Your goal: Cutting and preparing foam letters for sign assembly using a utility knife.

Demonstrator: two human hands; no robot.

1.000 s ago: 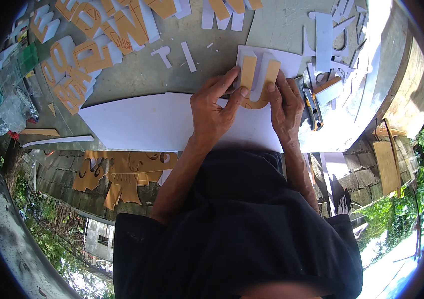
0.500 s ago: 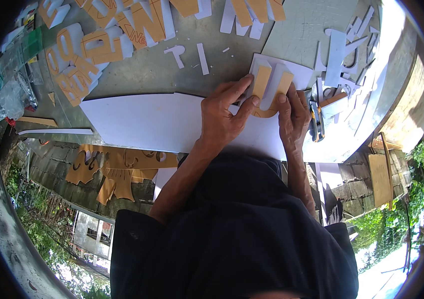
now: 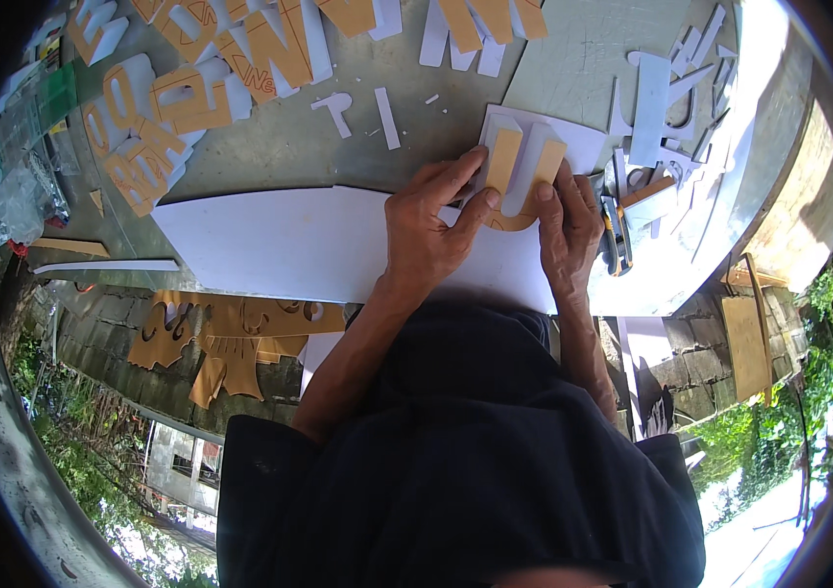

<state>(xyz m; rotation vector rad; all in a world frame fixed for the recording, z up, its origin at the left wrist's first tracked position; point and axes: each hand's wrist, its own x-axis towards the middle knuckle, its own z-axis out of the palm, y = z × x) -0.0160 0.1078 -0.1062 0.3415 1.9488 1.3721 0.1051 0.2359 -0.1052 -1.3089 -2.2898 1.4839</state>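
Note:
A U-shaped block (image 3: 502,165) with a tan top face and white sides stands between my two hands. My left hand (image 3: 431,225) is closed on its left side, the thumb on the tan face near the curved end. On the opposite side, my right hand (image 3: 569,233) grips the block with thumb and fingers. Beneath the block's far part lies a piece of white sheet (image 3: 588,147), while a larger white board (image 3: 264,243) spreads under my hands. A black and orange utility knife (image 3: 618,240) rests just right of my right hand.
Several tan-faced white letter blocks (image 3: 191,98) crowd the far left. Thin white offcuts (image 3: 389,118) lie beyond my left hand. A pale strip (image 3: 649,110) and more scraps cover the right. Plastic bags (image 3: 20,181) sit at the left edge of the grey tabletop (image 3: 338,157).
The whole view has shifted slightly, so everything on the table appears a little further left. Both hands keep their hold on the U-shaped block, with no clear change in grip.

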